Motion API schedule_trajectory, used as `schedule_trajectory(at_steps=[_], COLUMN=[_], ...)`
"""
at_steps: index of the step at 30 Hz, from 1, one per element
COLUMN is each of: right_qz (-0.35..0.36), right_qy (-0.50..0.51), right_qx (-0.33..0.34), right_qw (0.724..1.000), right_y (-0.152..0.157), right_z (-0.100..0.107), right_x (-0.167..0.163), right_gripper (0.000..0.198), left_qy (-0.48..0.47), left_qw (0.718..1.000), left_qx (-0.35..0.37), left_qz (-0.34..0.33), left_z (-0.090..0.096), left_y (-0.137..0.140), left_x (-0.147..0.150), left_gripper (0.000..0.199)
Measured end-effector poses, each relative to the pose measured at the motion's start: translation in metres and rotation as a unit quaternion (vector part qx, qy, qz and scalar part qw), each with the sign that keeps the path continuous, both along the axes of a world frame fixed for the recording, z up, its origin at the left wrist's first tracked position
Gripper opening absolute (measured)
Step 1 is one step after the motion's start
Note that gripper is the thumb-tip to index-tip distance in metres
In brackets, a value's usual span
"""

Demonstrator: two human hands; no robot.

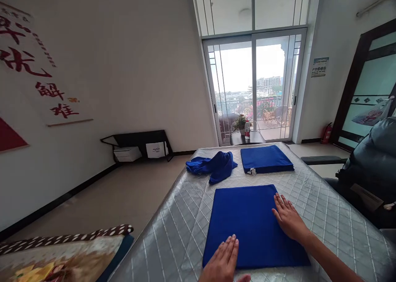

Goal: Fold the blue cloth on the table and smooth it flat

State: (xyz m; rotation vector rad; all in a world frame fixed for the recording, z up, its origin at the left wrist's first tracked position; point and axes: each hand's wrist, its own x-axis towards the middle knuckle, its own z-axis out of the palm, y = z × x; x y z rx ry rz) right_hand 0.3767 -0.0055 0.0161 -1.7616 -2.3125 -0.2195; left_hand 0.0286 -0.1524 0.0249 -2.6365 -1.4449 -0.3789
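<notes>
A flat square of folded blue cloth [247,224] lies on the silver quilted table cover [173,224] in front of me. My left hand [222,259] rests on its near left part, fingers stretched out and held side by side. On the right edge of the cloth lies my right hand [289,216], palm down with the fingers extended. Beyond it, a neat stack of folded blue cloths [266,156] shows a small white tag at its front. A crumpled blue cloth [216,165] sits to the left of that stack.
Past the far edge, a small dark table [236,139] bears a plant and a water bottle [247,129]. A black low rack [139,139] stands by the left wall. At right is a chair with a dark jacket [371,154]. Patterned bedding [71,249] lies at lower left.
</notes>
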Motion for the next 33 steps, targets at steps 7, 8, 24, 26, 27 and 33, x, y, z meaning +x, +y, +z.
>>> schedule_trajectory(at_steps=[7, 8, 24, 26, 27, 33], right_qz=[0.034, 0.032, -0.029, -0.03, -0.03, -0.032], right_qy=[-0.009, -0.017, 0.031, 0.03, 0.028, -0.012], right_qx=[0.019, 0.016, -0.042, -0.044, -0.045, -0.052], right_qw=[0.999, 0.999, 0.998, 0.998, 0.998, 0.998], right_y=[0.006, 0.005, 0.008, 0.007, 0.007, 0.01], right_z=[-0.03, -0.03, -0.02, -0.019, -0.019, -0.014], right_x=[0.006, 0.007, 0.0, 0.0, 0.0, 0.001], right_gripper=[0.055, 0.055, 0.066, 0.066, 0.066, 0.066], left_qy=[-0.06, -0.065, -0.033, -0.037, -0.038, -0.04], left_qw=[0.987, 0.988, 0.984, 0.98, 0.979, 0.975], left_qx=[-0.07, -0.069, -0.08, -0.065, -0.062, -0.072], left_qz=[-0.13, -0.125, 0.154, 0.182, 0.193, 0.207], left_z=[0.071, 0.069, 0.001, -0.006, -0.009, -0.018], left_y=[0.082, 0.095, 0.151, 0.153, 0.153, 0.157], left_x=[0.14, 0.155, 0.021, -0.001, -0.008, -0.016], left_gripper=[0.064, 0.064, 0.074, 0.072, 0.073, 0.082])
